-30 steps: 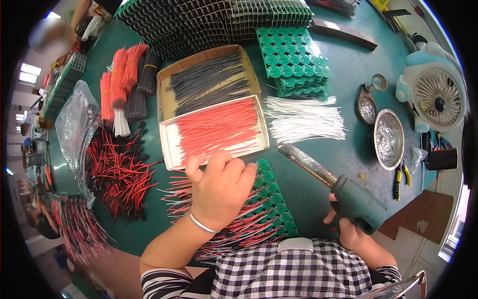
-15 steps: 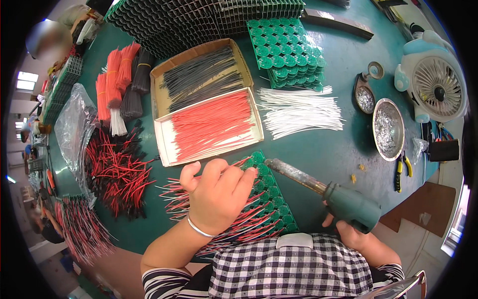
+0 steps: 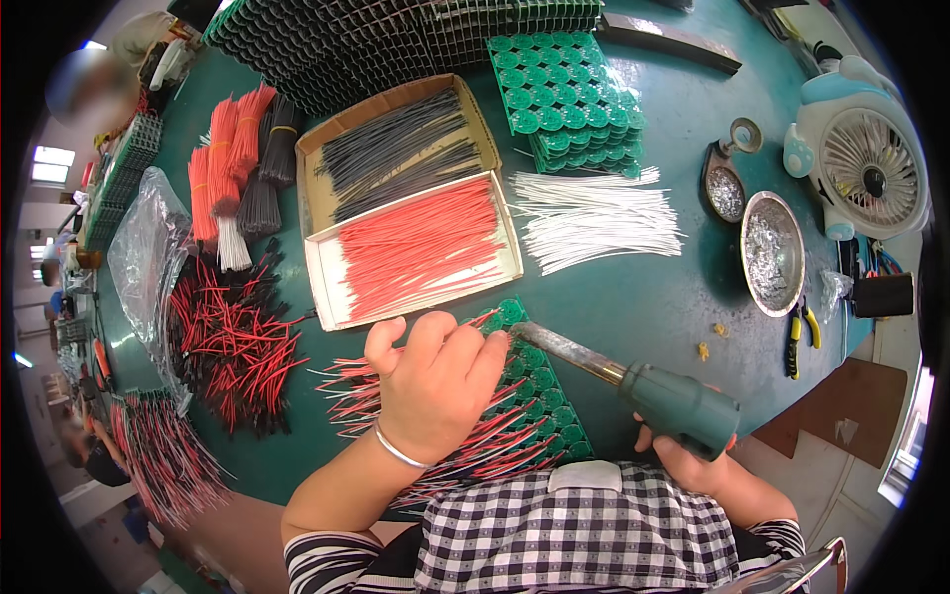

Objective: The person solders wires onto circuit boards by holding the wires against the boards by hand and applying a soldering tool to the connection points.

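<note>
Clearly the right hand [image 3: 693,460] is wrapped tight around the green handle of a soldering iron [image 3: 633,381], gripping low at the butt end, well back from the metal barrel that slants up and away to the tip. That barrel looks stiff and hot, so the handle is the only safe place to hold. The left hand [image 3: 435,381] lies palm down on a green panel of round circuit boards [image 3: 539,381], fingertips pinched close beside the iron's tip; I cannot quite tell whether they hold a wire. Thin red and black leads [image 3: 346,381] fan out from under the palm, light, springy and easily bent.
</note>
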A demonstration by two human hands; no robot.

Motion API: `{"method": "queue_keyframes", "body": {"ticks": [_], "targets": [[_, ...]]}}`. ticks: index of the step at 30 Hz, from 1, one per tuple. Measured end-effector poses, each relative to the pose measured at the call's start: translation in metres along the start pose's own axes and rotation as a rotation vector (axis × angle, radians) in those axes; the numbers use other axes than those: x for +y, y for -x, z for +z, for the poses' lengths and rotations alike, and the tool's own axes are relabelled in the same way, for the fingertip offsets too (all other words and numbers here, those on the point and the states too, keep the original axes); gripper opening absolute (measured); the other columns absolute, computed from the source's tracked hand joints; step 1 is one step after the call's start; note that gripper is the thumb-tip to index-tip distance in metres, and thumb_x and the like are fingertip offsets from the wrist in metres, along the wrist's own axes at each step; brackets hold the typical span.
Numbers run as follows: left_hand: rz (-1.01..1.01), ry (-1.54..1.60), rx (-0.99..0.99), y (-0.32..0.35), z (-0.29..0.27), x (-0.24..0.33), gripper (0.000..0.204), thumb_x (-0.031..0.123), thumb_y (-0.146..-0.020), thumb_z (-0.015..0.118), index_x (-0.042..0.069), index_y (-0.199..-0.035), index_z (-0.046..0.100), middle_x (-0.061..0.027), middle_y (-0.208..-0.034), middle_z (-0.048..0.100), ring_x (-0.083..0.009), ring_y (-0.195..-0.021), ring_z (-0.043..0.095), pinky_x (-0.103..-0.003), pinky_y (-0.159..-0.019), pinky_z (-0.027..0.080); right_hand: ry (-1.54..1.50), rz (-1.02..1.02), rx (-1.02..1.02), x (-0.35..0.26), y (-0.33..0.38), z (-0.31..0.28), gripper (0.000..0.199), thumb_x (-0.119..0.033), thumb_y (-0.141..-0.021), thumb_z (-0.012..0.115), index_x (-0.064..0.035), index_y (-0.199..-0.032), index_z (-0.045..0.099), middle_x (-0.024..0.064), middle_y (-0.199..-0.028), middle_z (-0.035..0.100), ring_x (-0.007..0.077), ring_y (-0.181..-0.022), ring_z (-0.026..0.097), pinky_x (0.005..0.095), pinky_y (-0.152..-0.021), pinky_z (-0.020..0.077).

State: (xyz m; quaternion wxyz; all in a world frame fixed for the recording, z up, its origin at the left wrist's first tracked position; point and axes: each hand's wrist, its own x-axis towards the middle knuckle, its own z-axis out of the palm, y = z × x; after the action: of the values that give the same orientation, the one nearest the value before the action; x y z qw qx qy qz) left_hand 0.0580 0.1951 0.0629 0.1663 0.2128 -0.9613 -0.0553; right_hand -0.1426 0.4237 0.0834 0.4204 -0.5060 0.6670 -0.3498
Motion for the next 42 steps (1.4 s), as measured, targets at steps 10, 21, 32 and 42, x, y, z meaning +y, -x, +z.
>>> {"method": "queue_keyframes", "body": {"ticks": [10,21,32,42], "targets": [[0.000,-0.001,0.017,0.000,0.002,0.000,0.014,0.015,-0.073,0.069,0.019,-0.086,0.071,0.0076,-0.076,0.055,-0.0148,-0.085,0.052,-0.046,-0.089,0.024,-0.106,-0.127,0.085,-0.004,-0.009,0.001,0.046,-0.020,-0.087,0.058,0.0068,-0.124,0.050,0.0131,-0.092,0.061,0.0195,-0.063,0.064,0.0310,-0.063,0.0518],[0.020,0.024,0.045,0.000,0.000,0.000,0.018,0.014,-0.069,0.072,0.019,-0.086,0.071,0.0077,-0.075,0.053,-0.0148,-0.083,0.052,-0.044,-0.087,0.025,-0.098,0.039,0.216,-0.012,0.007,-0.001,0.031,-0.001,-0.079,0.055,0.0024,-0.109,0.060,0.0060,-0.074,0.066,0.0178,-0.065,0.067,0.0312,-0.067,0.0529],[0.046,0.071,0.013,0.011,0.000,0.010,0.014,0.013,-0.074,0.069,0.017,-0.086,0.071,0.0055,-0.073,0.051,-0.0150,-0.080,0.051,-0.043,-0.084,0.026,-0.093,-0.042,0.098,-0.012,0.004,0.000,0.027,-0.012,-0.079,0.057,0.0003,-0.104,0.061,0.0067,-0.073,0.065,0.0200,-0.064,0.064,0.0332,-0.066,0.0507],[0.029,0.093,0.023,0.012,0.001,0.011,0.015,0.012,-0.072,0.071,0.015,-0.086,0.071,0.0042,-0.074,0.051,-0.0160,-0.080,0.051,-0.043,-0.083,0.027,0.018,-0.132,0.082,-0.012,-0.004,0.002,0.028,-0.017,-0.082,0.054,0.0021,-0.102,0.060,0.0052,-0.067,0.063,0.0190,-0.060,0.062,0.0333,-0.064,0.0509]]}}
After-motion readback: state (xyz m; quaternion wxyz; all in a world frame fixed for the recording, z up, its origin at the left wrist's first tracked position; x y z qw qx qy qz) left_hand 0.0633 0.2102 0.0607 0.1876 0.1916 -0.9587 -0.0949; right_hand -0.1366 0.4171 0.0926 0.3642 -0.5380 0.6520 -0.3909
